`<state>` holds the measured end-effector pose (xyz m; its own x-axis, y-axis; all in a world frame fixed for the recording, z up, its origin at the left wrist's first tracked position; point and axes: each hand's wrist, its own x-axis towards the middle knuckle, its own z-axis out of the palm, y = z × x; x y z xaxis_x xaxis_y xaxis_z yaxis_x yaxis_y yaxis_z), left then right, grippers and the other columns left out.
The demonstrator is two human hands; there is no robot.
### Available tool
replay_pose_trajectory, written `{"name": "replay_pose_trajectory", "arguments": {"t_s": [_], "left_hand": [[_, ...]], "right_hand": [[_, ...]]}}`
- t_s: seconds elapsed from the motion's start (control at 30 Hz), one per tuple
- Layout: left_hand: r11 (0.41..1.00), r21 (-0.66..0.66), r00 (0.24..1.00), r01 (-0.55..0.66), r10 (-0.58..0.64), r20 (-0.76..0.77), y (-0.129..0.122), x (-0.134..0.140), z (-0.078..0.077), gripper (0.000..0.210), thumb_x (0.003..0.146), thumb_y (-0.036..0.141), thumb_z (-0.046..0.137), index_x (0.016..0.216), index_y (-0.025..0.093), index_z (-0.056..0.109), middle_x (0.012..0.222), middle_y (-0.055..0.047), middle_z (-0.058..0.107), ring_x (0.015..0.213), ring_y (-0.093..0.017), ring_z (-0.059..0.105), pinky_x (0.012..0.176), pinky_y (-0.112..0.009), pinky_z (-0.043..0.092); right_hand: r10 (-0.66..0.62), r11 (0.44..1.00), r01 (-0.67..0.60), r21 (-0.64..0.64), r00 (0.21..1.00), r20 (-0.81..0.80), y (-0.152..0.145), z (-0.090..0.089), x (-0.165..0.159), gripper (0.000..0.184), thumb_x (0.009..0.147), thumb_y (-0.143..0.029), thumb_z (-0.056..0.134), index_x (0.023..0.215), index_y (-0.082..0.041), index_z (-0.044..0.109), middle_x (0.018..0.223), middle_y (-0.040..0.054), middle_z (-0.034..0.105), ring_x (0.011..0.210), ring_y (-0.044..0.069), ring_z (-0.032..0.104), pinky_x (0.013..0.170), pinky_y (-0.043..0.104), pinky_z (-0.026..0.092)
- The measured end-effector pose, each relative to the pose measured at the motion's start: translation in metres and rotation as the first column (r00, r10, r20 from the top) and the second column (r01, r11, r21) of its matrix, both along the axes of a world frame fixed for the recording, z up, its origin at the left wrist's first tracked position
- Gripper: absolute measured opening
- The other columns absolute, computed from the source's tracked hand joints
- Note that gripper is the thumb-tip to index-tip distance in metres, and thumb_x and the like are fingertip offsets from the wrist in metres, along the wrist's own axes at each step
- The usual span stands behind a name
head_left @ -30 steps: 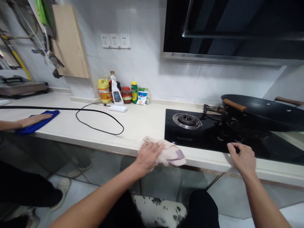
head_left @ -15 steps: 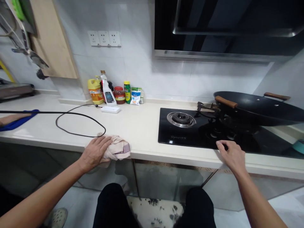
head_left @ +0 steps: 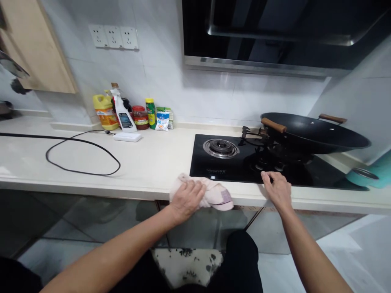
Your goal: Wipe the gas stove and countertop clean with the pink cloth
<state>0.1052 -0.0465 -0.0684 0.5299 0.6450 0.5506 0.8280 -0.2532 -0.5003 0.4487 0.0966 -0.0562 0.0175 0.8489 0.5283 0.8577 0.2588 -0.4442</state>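
My left hand (head_left: 187, 200) presses down on a pinkish-white cloth (head_left: 219, 193) with a purple patch, its fingers closed over the fabric. The cloth lies on the front edge of the pale countertop (head_left: 152, 162), by the hob's near left corner, and partly hangs over. At the front edge of the black gas hob (head_left: 201, 162) rests my right hand (head_left: 277, 188), its fingers loosely curled with nothing visible in them. Its fingertips are partly hidden.
A black wok (head_left: 314, 136) with wooden handles sits on the hob's right side. Behind stand a spray bottle (head_left: 124, 114), a yellow jug (head_left: 105, 112) and a red-lidded jar (head_left: 140, 118). A black cable (head_left: 82, 140) loops left, near a white box (head_left: 127, 136). The range hood (head_left: 259, 65) hangs above.
My left hand has slid the cloth rightward along the counter edge to the hob. My right hand stays by the hob. The view has shifted right; another person's hand with a blue cloth left the view.
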Motion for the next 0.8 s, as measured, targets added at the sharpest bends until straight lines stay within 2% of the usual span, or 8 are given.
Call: {"name": "replay_pose_trajectory", "arguments": {"t_s": [0.1, 0.27, 0.33, 0.4, 0.5, 0.6, 0.7, 0.8], "left_hand": [[1.0, -0.008, 0.998, 0.028, -0.027, 0.05, 0.024, 0.07, -0.003, 0.034, 0.103, 0.021, 0.041, 0.132, 0.011, 0.056, 0.121, -0.017, 0.065, 0.107, -0.03, 0.061, 0.087, -0.044, 0.045], [0.983, -0.04, 0.98, 0.178, -0.173, 0.093, 0.061, 0.18, -0.003, 0.032, 0.104, 0.018, 0.035, 0.123, 0.009, 0.059, 0.109, -0.015, 0.066, 0.098, -0.027, 0.063, 0.09, -0.043, 0.043], [0.978, -0.059, 0.976, 0.199, -0.192, 0.107, 0.068, 0.206, -0.001, 0.032, 0.104, 0.017, 0.034, 0.12, 0.009, 0.06, 0.108, -0.016, 0.066, 0.101, -0.027, 0.063, 0.092, -0.045, 0.041], [0.974, -0.078, 0.973, 0.214, -0.205, 0.103, 0.069, 0.216, 0.002, 0.033, 0.103, 0.016, 0.033, 0.12, 0.008, 0.06, 0.11, -0.017, 0.066, 0.103, -0.028, 0.063, 0.091, -0.045, 0.041], [0.966, -0.045, 0.964, 0.256, -0.251, 0.085, 0.064, 0.207, 0.004, 0.035, 0.103, 0.015, 0.033, 0.128, 0.008, 0.057, 0.113, -0.017, 0.064, 0.102, -0.028, 0.062, 0.091, -0.046, 0.041], [0.964, 0.012, 0.958, 0.266, -0.266, 0.104, 0.056, 0.178, 0.001, 0.033, 0.103, 0.017, 0.036, 0.128, 0.011, 0.056, 0.109, -0.014, 0.063, 0.095, -0.026, 0.062, 0.09, -0.045, 0.042], [0.979, 0.024, 0.971, 0.203, -0.205, 0.12, 0.043, 0.132, -0.005, 0.03, 0.102, 0.019, 0.042, 0.128, 0.017, 0.057, 0.113, -0.012, 0.065, 0.097, -0.025, 0.062, 0.088, -0.042, 0.044], [0.989, 0.042, 0.98, 0.142, -0.147, 0.137, 0.021, 0.066, -0.009, 0.035, 0.1, 0.017, 0.047, 0.134, 0.023, 0.054, 0.127, -0.012, 0.064, 0.109, -0.026, 0.061, 0.093, -0.042, 0.045]], "right_hand": [[0.026, 0.999, -0.027, -0.019, 0.998, -0.062, -0.001, 0.002, 0.001, 0.06, 0.098, -0.065, 0.029, 0.1, -0.024, 0.072, 0.115, 0.0096, 0.069, 0.107, 0.029, 0.056, 0.093, 0.043, 0.038], [0.044, 0.995, -0.055, -0.078, 0.989, -0.142, 0.002, 0.004, 0.006, 0.066, 0.098, -0.067, 0.024, 0.101, -0.026, 0.075, 0.121, 0.0092, 0.068, 0.115, 0.031, 0.055, 0.102, 0.048, 0.037], [0.062, 0.985, -0.086, -0.147, 0.986, -0.158, 0.004, 0.005, 0.011, 0.066, 0.097, -0.067, 0.023, 0.103, -0.027, 0.075, 0.126, 0.0084, 0.066, 0.12, 0.031, 0.053, 0.107, 0.05, 0.034], [0.119, 0.969, -0.151, -0.196, 0.979, -0.165, 0.006, 0.005, 0.018, 0.065, 0.097, -0.068, 0.024, 0.105, -0.028, 0.075, 0.129, 0.0067, 0.065, 0.126, 0.031, 0.05, 0.111, 0.05, 0.031], [0.202, 0.947, -0.236, -0.22, 0.965, -0.167, 0.006, 0.005, 0.024, 0.064, 0.098, -0.067, 0.023, 0.11, -0.03, 0.074, 0.131, 0.0047, 0.065, 0.132, 0.029, 0.047, 0.114, 0.049, 0.03], [0.175, 0.945, -0.208, -0.253, 0.973, -0.147, 0.005, 0.006, 0.024, 0.066, 0.098, -0.066, 0.02, 0.112, -0.031, 0.074, 0.134, 0.0037, 0.064, 0.132, 0.03, 0.047, 0.114, 0.053, 0.028], [0.16, 0.951, -0.183, -0.249, 0.981, -0.108, 0.005, 0.007, 0.021, 0.065, 0.096, -0.067, 0.02, 0.11, -0.033, 0.074, 0.134, 0.0024, 0.065, 0.131, 0.031, 0.048, 0.113, 0.057, 0.027], [0.17, 0.956, -0.187, -0.224, 0.981, -0.093, 0.005, 0.006, 0.019, 0.065, 0.096, -0.066, 0.021, 0.11, -0.032, 0.074, 0.132, 0.0031, 0.066, 0.13, 0.032, 0.049, 0.111, 0.056, 0.03]]}}
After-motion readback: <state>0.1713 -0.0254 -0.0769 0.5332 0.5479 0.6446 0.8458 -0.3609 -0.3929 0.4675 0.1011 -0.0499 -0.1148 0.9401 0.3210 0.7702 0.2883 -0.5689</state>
